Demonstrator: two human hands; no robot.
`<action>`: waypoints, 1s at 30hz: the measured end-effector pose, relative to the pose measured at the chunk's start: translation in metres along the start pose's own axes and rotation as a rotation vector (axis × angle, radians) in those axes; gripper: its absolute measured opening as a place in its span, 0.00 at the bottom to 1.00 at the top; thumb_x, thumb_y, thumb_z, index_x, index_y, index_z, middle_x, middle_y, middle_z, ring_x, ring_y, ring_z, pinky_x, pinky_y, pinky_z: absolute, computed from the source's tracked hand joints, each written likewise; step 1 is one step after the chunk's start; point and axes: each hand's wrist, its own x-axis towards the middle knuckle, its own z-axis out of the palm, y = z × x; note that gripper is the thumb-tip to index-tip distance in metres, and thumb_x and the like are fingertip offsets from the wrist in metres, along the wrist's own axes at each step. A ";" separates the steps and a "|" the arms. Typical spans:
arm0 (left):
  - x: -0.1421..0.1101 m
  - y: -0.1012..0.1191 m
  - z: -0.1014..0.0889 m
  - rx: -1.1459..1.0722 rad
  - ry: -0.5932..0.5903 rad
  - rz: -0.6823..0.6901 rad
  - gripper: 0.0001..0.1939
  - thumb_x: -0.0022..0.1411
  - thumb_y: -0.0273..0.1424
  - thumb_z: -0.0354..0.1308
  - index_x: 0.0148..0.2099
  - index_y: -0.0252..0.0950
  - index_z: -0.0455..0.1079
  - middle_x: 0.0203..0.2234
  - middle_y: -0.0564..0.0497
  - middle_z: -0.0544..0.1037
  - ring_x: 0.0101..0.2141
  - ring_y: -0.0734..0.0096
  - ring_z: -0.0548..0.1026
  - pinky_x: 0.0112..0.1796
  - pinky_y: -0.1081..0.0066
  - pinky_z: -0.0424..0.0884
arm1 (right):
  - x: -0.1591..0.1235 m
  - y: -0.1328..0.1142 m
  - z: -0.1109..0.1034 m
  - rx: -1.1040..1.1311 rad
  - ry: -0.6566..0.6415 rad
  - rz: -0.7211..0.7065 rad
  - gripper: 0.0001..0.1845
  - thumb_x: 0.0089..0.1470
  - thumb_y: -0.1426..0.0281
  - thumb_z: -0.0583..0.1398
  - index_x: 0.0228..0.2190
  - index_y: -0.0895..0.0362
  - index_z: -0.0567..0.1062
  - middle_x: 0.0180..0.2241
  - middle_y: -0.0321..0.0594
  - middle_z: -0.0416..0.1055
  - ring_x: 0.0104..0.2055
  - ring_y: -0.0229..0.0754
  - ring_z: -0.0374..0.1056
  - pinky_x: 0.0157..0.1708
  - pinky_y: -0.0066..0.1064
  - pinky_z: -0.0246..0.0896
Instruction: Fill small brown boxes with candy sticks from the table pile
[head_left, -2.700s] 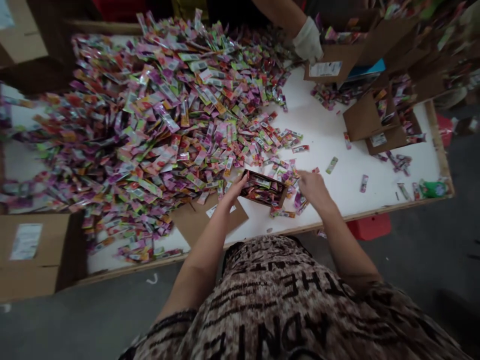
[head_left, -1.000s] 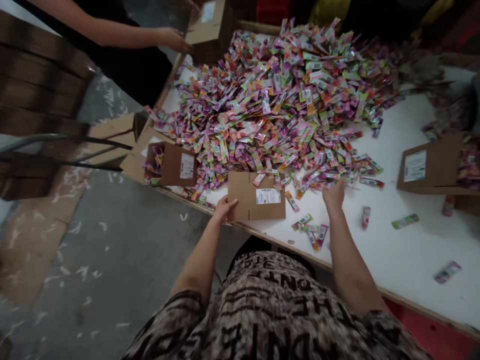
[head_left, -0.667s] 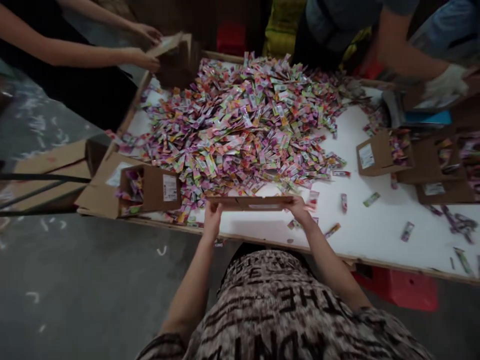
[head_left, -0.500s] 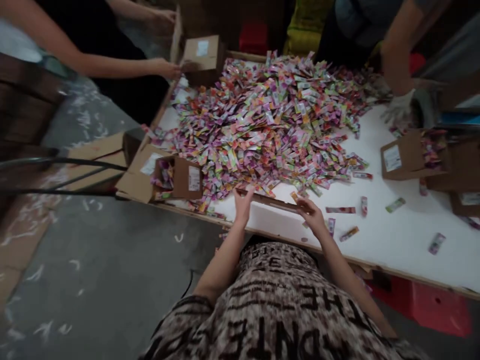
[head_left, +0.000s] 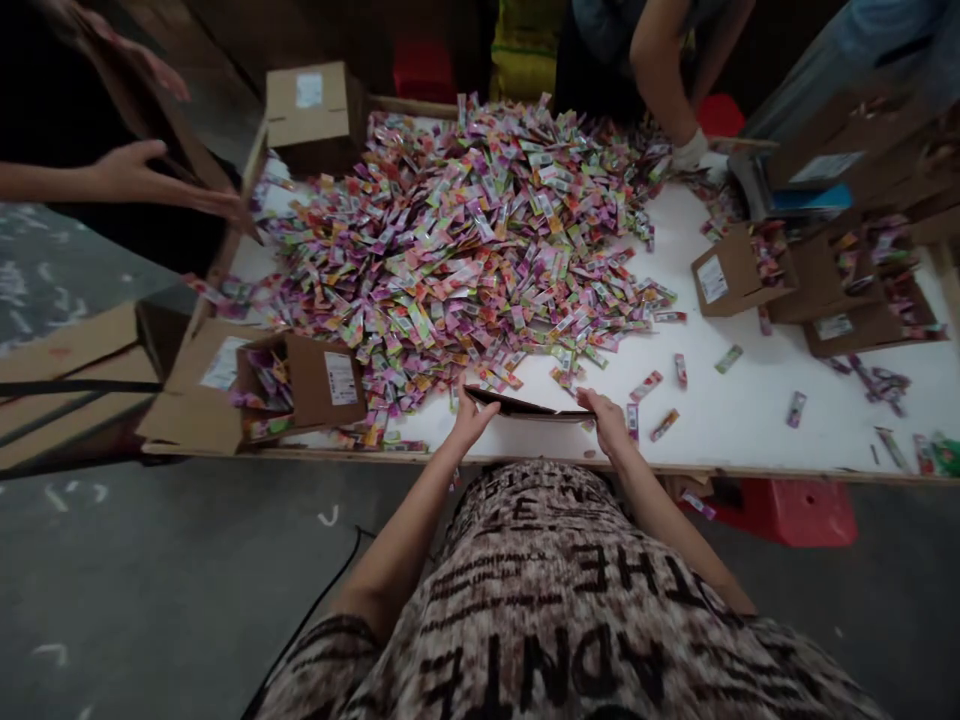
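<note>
Gripping opposite ends, my left hand (head_left: 469, 421) and right hand (head_left: 610, 426) hold the flattened cardboard carton (head_left: 529, 409) nearside of the sachet heap (head_left: 480, 240); I see it's now lifted, edges parting, apparently being opened out.

Held cardboard (head_left: 536, 411), worktop (head_left: 750, 400) near edge: far face hidden. Green item (head_left: 943, 455), near right corner: cut off by picture's edge. Carton (head_left: 309, 385), near left corner: label (head_left: 343, 378) print too small. Gloved hand (head_left: 690, 151), far edge: blurred.
</note>
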 end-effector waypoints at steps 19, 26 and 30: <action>-0.010 0.010 -0.007 0.052 -0.331 0.154 0.49 0.45 0.41 0.74 0.66 0.36 0.60 0.64 0.36 0.64 0.66 0.45 0.61 0.64 0.51 0.59 | 0.024 -0.034 -0.004 -0.344 -0.176 -0.125 0.26 0.43 0.50 0.71 0.38 0.55 0.80 0.27 0.37 0.74 0.26 0.39 0.67 0.25 0.30 0.65; -0.002 -0.017 0.017 0.157 -0.108 0.335 0.24 0.56 0.32 0.64 0.55 0.36 0.69 0.51 0.39 0.74 0.56 0.51 0.72 0.61 0.49 0.64 | 0.028 -0.002 0.041 -0.633 -0.014 -0.246 0.42 0.29 0.65 0.79 0.49 0.58 0.77 0.49 0.50 0.74 0.56 0.58 0.69 0.58 0.50 0.66; -0.017 -0.026 0.007 0.133 -0.159 0.405 0.14 0.61 0.32 0.57 0.49 0.39 0.74 0.46 0.42 0.78 0.51 0.53 0.75 0.58 0.47 0.67 | -0.004 -0.002 0.007 -0.621 -0.249 -0.620 0.40 0.46 0.53 0.73 0.59 0.50 0.73 0.61 0.49 0.68 0.65 0.55 0.62 0.65 0.52 0.58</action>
